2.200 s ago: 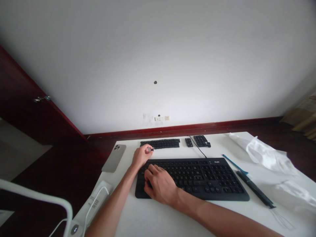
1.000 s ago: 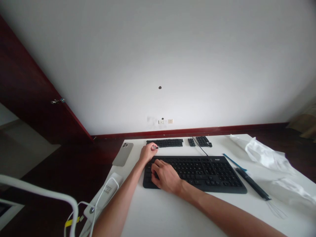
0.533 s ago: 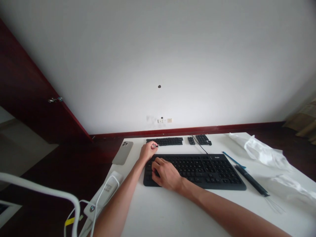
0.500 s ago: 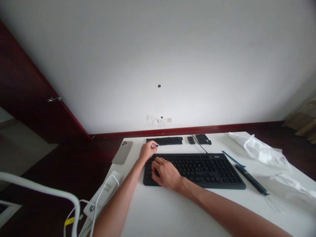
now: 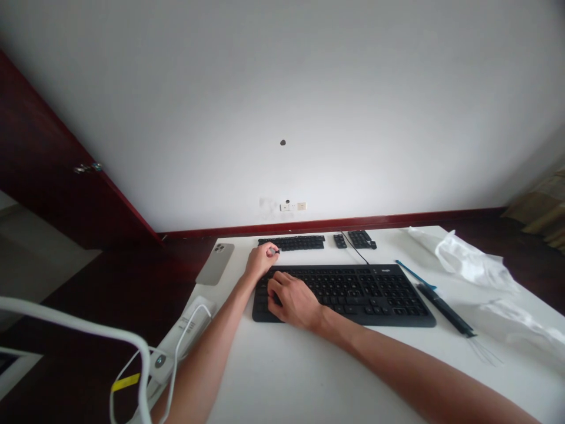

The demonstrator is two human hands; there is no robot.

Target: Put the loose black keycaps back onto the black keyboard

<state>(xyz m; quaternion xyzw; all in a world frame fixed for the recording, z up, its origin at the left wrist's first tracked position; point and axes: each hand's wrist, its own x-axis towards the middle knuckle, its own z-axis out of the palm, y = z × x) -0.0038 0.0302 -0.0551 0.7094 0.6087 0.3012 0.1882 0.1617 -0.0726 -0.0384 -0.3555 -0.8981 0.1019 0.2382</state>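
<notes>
A black keyboard (image 5: 353, 291) lies on the white table (image 5: 291, 377). My right hand (image 5: 291, 300) rests on its left end, fingers curled down onto the keys. My left hand (image 5: 261, 260) sits just past the keyboard's top left corner, fingers pinched on a small dark keycap (image 5: 276, 251). Behind it, loose black keycaps (image 5: 292, 242) lie in rows, with two smaller groups (image 5: 361, 239) further right.
A grey phone (image 5: 215, 263) lies face down at the table's left edge. A white power strip (image 5: 188, 330) with cables sits near the front left. A black wire tool (image 5: 445, 310), a blue tool (image 5: 415, 275) and crumpled white plastic (image 5: 472, 265) lie right of the keyboard.
Both hands have held their places while the view shifted slightly. The left hand stays pinched on the keycap; the right hand stays on the keys.
</notes>
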